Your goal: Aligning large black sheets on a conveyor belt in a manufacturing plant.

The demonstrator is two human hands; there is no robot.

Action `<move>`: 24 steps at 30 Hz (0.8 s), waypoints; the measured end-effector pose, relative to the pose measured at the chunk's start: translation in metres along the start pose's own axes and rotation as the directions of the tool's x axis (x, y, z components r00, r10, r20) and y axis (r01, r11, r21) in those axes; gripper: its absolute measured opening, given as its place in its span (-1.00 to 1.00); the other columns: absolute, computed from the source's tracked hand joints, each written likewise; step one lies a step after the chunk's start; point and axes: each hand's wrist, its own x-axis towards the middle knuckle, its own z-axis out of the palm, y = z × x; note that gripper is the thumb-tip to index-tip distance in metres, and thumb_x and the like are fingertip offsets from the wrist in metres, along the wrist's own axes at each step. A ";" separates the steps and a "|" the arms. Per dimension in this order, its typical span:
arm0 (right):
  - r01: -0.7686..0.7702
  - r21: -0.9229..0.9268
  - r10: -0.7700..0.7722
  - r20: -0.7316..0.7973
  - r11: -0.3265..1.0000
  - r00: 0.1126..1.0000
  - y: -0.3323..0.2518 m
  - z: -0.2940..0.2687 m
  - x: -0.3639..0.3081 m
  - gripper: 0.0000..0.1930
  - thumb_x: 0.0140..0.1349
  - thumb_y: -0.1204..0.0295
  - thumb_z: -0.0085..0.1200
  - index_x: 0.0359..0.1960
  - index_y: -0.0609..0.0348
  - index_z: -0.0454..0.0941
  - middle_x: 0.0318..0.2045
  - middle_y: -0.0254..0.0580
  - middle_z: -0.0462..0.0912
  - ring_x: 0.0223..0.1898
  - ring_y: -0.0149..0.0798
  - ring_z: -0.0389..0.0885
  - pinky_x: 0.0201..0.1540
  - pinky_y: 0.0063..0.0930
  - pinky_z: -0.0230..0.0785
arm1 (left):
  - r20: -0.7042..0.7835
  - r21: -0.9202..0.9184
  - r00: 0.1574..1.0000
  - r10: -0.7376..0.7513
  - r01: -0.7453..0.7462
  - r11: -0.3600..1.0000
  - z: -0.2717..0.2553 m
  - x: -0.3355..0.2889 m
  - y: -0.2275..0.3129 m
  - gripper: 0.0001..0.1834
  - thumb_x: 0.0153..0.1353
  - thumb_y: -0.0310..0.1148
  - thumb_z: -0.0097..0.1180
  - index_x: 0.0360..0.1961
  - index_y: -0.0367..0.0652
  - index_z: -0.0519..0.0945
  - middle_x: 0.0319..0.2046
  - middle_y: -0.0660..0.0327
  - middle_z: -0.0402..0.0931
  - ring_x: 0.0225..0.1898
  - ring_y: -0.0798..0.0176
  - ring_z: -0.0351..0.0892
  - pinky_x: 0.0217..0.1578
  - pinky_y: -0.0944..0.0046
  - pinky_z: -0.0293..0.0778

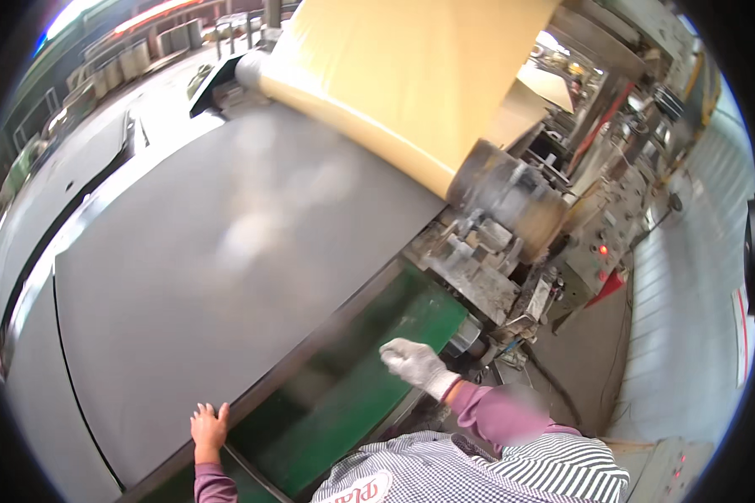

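Left hand [209, 429], one, bare: fingers spread apart, clasping nothing, placed at the near edge of the grey panel; perhaps set there to steady me or to feel the edge.

Right hand [413, 365], one, in a whitish knitted work glove [432, 376]: fingers seemingly curled in; whether they close on anything I cannot tell. It is over the green bed, and whether it touches I cannot tell. The glove presumably guards against the machinery just beside it.

Grey panel [168, 335], one, large, flat: lies ahead of me, between my left hand and the yellow sheet; sheet or belt, I cannot tell. Beyond its one dark seam [71, 377], one narrower grey strip [38, 394].

Green bed [335, 419], one: runs alongside the near edge of the panel.

Yellow sheet [403, 84], one, broad: bends round at its lower edge across the panel's far end, probably carried on a roller to stay taut.

Control box [614, 230], one, at right: two red lamps visibly lit.

Apron [428, 469], one, checked, on me; sleeves, two, mauve at the forearms.
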 end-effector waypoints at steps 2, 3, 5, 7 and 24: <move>0.019 0.077 -0.019 -0.002 0.997 1.000 -0.009 0.008 -0.005 -0.73 0.24 0.19 0.07 -0.14 0.04 0.60 -0.27 -0.10 0.66 -0.20 -0.12 0.66 -0.09 -0.36 0.48 | 0.070 0.013 0.997 0.020 -0.021 1.000 -0.005 0.012 0.029 -0.17 0.28 0.30 -0.27 0.09 -0.33 0.48 0.20 -0.29 0.30 0.17 -0.29 0.37 0.24 -0.11 0.21; 0.086 0.032 -0.086 -0.005 0.996 0.996 -0.010 0.014 -0.003 -0.74 0.24 0.19 0.06 -0.16 0.02 0.60 -0.26 -0.12 0.66 -0.19 -0.10 0.66 -0.09 -0.33 0.48 | 0.077 -0.002 0.996 0.043 -0.043 0.999 -0.004 0.016 0.036 -0.20 0.29 0.29 -0.26 0.07 -0.30 0.50 0.19 -0.27 0.32 0.15 -0.28 0.40 0.22 -0.09 0.23; 0.165 -0.032 -0.162 0.077 0.986 0.984 -0.013 0.026 0.004 -0.74 0.25 0.16 0.02 -0.13 -0.02 0.56 -0.24 -0.12 0.66 -0.16 -0.05 0.64 -0.08 -0.30 0.48 | 0.068 -0.140 0.985 0.156 -0.145 0.979 -0.015 0.015 0.054 -0.29 0.29 0.22 -0.19 -0.01 -0.27 0.55 0.17 -0.22 0.36 0.10 -0.27 0.45 0.16 -0.07 0.30; 0.159 -0.039 -0.154 0.117 0.986 0.981 -0.016 0.032 0.007 -0.73 0.27 0.17 0.01 -0.11 -0.01 0.55 -0.23 -0.12 0.66 -0.14 -0.04 0.63 -0.07 -0.28 0.47 | -0.016 -0.379 0.988 0.155 -0.150 0.913 -0.009 0.020 0.036 -0.43 0.27 0.09 -0.05 -0.15 -0.27 0.60 0.09 -0.14 0.44 0.01 -0.25 0.48 0.06 -0.05 0.37; -0.009 -0.091 -0.003 -0.124 0.996 0.992 0.015 -0.038 0.021 -0.78 0.22 0.28 0.13 -0.16 0.05 0.59 -0.28 -0.09 0.66 -0.29 -0.12 0.68 -0.18 -0.33 0.51 | -0.435 -0.096 0.872 0.223 -0.291 0.952 0.013 -0.003 0.061 -0.51 0.14 0.01 0.17 -0.27 -0.31 0.62 -0.23 0.01 0.50 -0.11 -0.08 0.43 -0.06 0.04 0.38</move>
